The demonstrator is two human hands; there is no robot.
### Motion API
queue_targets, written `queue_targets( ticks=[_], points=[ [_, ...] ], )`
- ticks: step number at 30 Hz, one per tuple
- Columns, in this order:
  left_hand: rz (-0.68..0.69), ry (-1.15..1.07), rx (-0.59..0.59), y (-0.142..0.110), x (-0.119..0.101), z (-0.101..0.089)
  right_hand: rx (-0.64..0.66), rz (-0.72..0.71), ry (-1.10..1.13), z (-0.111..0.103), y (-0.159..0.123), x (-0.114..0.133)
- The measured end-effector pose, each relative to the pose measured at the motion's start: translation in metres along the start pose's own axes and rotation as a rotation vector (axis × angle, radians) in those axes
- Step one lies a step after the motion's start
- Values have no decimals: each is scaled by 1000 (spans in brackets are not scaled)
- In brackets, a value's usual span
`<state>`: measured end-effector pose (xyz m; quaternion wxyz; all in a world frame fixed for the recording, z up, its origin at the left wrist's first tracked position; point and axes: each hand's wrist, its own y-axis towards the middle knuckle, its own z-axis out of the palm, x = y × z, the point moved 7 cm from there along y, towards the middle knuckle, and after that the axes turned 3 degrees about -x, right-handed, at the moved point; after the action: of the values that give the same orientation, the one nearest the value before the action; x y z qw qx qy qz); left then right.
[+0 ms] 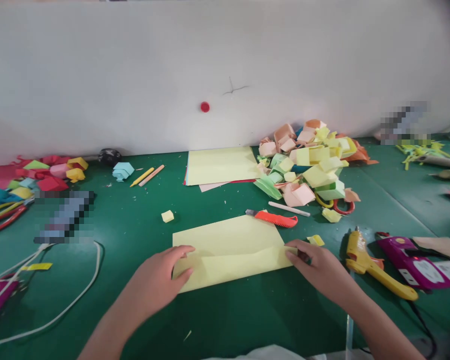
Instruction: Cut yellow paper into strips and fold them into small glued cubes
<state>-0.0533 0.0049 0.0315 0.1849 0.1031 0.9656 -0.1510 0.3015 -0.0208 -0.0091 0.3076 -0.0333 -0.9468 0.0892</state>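
Note:
A pale yellow sheet of paper [228,239] lies in front of me, its near part folded over into a long flap that bulges slightly. At the sheet's left end is my left hand [159,275], thumb and forefinger apart around the edge of the flap. My right hand [317,267] pinches the flap's right end between thumb and fingers. An orange-red utility knife [276,218] rests on the sheet's far right corner. A small folded piece of yellow paper [167,216] sits to the left beyond the sheet, and another yellow scrap [315,240] lies by my right hand.
Folded paper pieces [307,165] are heaped at the back right, scissors handles [344,206] under them. A yellow glue gun [378,270] and a purple power strip [416,262] lie right. Stacked sheets [221,165] stand behind; a white cable [97,270] loops at left.

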Motion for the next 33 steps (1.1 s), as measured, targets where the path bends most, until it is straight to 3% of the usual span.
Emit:
queue_targets(
  ticks=[4,7,11,16,20,22,27,30,33],
  points=[
    [221,271,-340,-24,-58,13,-5,-11,-80,4,7,7],
    [361,316,-369,-27,-83,38,-28,-24,-137,6,13,11],
    [433,328,-313,-11,-81,57,-27,-35,-192,8,19,14],
    [500,319,-266,-8,-76,62,-81,-66,-266,4,11,18],
    [532,315,-289,-18,-82,67,-259,-216,-389,-5,-8,36],
    [536,315,-301,-19,-85,71,-285,-341,-437,-2,-20,51],
    [510,315,-304,-8,-79,72,3,-634,-418,34,-41,87],
    [499,325,-289,3,-71,68,82,-650,-408,47,-37,95],
    [509,332,-261,13,-64,63,73,-631,-402,51,-23,98]
  ],
)
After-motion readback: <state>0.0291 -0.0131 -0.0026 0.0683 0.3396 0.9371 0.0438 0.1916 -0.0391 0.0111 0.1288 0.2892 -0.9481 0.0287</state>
